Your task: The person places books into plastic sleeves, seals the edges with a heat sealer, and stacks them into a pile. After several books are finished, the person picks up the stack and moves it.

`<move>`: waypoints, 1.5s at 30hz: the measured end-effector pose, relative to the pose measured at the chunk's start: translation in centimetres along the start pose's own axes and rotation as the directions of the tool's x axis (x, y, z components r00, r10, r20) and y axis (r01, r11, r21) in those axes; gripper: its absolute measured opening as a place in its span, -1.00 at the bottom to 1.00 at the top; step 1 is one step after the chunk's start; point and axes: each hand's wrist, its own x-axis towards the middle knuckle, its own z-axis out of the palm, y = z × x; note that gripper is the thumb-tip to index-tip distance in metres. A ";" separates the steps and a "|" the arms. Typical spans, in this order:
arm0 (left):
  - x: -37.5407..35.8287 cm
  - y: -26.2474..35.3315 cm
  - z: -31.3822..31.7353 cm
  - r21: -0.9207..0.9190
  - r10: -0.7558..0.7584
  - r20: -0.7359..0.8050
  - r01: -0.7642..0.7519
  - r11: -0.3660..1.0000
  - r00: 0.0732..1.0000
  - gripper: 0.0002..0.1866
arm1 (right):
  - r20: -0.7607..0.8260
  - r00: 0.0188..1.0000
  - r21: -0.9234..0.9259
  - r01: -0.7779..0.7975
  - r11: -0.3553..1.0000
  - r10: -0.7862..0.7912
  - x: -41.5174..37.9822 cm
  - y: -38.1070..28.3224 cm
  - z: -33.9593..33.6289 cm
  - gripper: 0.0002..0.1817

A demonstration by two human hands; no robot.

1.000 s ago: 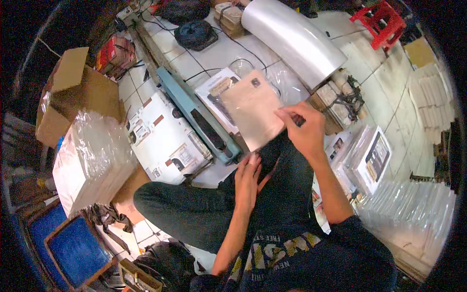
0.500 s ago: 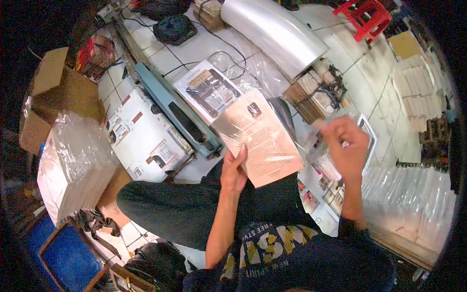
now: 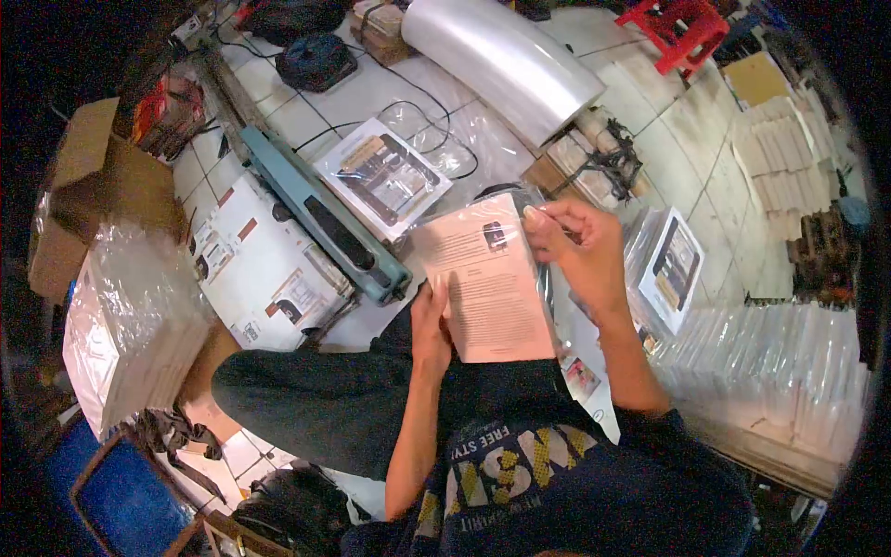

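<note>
A peach-coloured book (image 3: 492, 297) with printed text and a small dark picture lies face-on in clear plastic film above my lap. My left hand (image 3: 432, 330) grips its left edge, thumb on top of the page side. At the book's upper right corner, my right hand (image 3: 585, 251) is closed in a pinch on the clear plastic film (image 3: 534, 209). Just beyond the book, another wrapped book (image 3: 385, 176) with a dark picture cover rests beside the long blue-grey sealer (image 3: 320, 218).
Wrapped books (image 3: 670, 269) lie to the right, beside a long row of plastic-covered books (image 3: 761, 362). A big plastic roll (image 3: 501, 65) and a tied bundle (image 3: 580, 167) are ahead. A plastic-covered stack (image 3: 139, 325) and cardboard box (image 3: 102, 195) stand left; a red stool (image 3: 677, 32) is far right.
My right hand has moved left from beside the book to its upper right corner. The book now sits straighter, and the view has shifted slightly.
</note>
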 end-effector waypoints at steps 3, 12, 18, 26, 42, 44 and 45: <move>0.3 0.1 0.2 0.158 -0.056 0.076 0.044 0.987 0.996 -0.53 | 0.046 0.997 -0.084 0.068 0.994 -0.064 1.1 0.3 -1.6 -0.85; -0.7 0.6 0.5 0.139 0.039 -0.017 -0.036 0.990 0.999 -0.59 | 0.095 0.957 -0.084 -0.267 0.960 0.274 -2.2 5.1 -6.8 -0.52; -3.0 3.0 -1.2 0.312 0.219 -0.112 -0.175 0.934 0.969 -0.55 | 0.458 0.756 -0.201 -0.424 0.883 0.467 -5.6 4.8 -3.5 -0.65; -1.7 10.6 -5.8 0.609 0.481 -0.336 -0.203 0.767 0.809 -0.55 | 0.547 0.793 -0.137 -0.233 0.963 0.270 0.6 7.6 7.2 -0.76; 6.6 20.2 -13.7 0.544 0.459 -0.514 -0.138 0.828 0.725 -0.56 | 0.561 0.817 0.004 0.157 0.988 -0.132 10.6 10.8 19.2 -0.79; 6.8 20.0 -14.7 0.522 0.467 -0.506 -0.173 0.835 0.725 -0.57 | 0.581 0.800 -0.097 0.254 0.962 -0.152 10.9 11.5 19.4 -0.77; 7.0 19.9 -15.2 0.508 0.480 -0.490 -0.210 0.836 0.728 -0.57 | 0.585 0.797 -0.099 0.254 0.962 -0.150 11.2 11.8 19.4 -0.77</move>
